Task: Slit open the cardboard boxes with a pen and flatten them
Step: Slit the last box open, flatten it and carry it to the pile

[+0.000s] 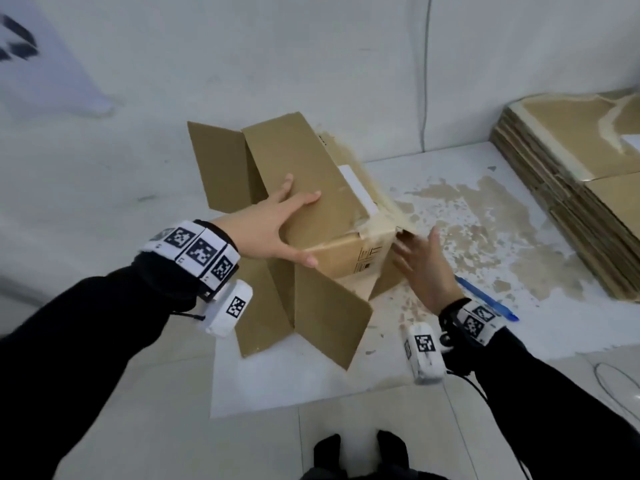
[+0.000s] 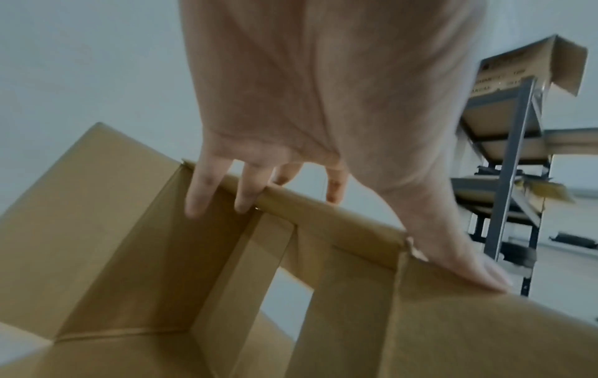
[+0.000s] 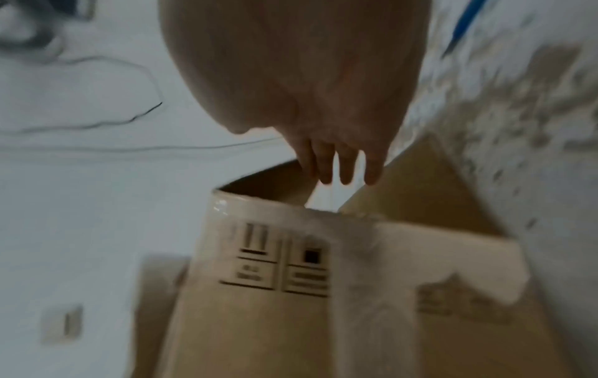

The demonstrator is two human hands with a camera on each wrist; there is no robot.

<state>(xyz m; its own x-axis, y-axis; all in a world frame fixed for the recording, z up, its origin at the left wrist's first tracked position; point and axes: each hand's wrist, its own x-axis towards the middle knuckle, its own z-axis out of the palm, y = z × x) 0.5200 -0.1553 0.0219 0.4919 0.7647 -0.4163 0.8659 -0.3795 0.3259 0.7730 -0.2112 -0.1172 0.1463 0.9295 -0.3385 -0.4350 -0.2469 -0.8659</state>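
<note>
A brown cardboard box lies tilted on a white sheet, with the flaps at its left, near end spread open. My left hand spans its upper long edge, fingers straight on the top panel and thumb on the side panel. In the left wrist view the left hand straddles a panel edge of the box. My right hand reaches with straight fingers to the taped right end. The blurred right wrist view shows the right hand at the box opening. A blue pen lies on the sheet beside my right wrist, also visible as the pen.
A stack of flattened boxes lies at the right. The white sheet has torn brown patches. A cable hangs down the wall. A metal rack with a box on it stands beyond. My feet are at the bottom.
</note>
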